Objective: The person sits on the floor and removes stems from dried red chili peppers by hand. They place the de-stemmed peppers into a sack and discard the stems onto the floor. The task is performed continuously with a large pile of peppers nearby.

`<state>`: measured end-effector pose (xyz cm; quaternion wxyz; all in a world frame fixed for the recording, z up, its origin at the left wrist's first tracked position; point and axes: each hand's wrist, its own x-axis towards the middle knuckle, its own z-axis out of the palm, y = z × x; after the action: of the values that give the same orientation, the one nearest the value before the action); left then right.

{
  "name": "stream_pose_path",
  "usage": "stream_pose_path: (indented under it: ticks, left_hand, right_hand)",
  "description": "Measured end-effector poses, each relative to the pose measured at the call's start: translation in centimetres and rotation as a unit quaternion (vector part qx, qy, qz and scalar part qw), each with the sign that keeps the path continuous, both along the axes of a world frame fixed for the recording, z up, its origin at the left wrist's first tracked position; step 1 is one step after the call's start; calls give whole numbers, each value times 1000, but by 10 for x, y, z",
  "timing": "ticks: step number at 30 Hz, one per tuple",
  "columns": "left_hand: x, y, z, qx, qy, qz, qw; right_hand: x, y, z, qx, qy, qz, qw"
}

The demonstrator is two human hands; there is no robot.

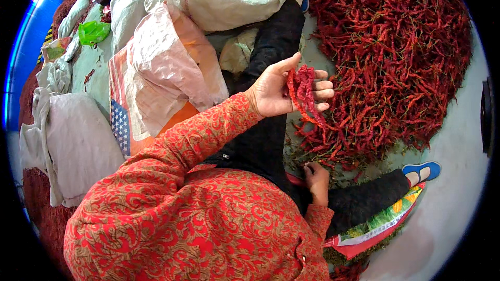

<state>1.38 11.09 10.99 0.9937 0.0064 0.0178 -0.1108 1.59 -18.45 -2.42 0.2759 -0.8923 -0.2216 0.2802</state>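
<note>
Several wrinkled dried red chili peppers (306, 93) rest across the upturned palm of my left hand (279, 89). Its thumb points up and away from the peppers, and its fingers curl loosely beneath them. Just beyond the fingertips lies a large heap of dried red chilies (390, 58), many with stems. My right hand (317, 183) is low between my legs, at the near edge of the heap. Its fingers are bent, and whether they pinch anything cannot be seen. Bits of stem and debris (343, 175) lie on the floor beside it.
A pale woven sack (234, 2) lies across the far side. Left of my legs are a crumpled whitish sack (160, 70), a grey-white sack (84, 140) and a green plastic bag (93, 32). A colourful printed sack (383, 222) lies under my right leg.
</note>
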Motion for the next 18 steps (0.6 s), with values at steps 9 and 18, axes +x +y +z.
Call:
stream_pose_path:
  ticks: [9,18]
  left_hand:
    - [-1,-8,-20,54,38,20,998]
    - [3,-35,-23,83,92,47,991]
  right_hand:
    - [7,38,74,225,-84,-73,968]
    - [24,106,153,271,-390,-26,880]
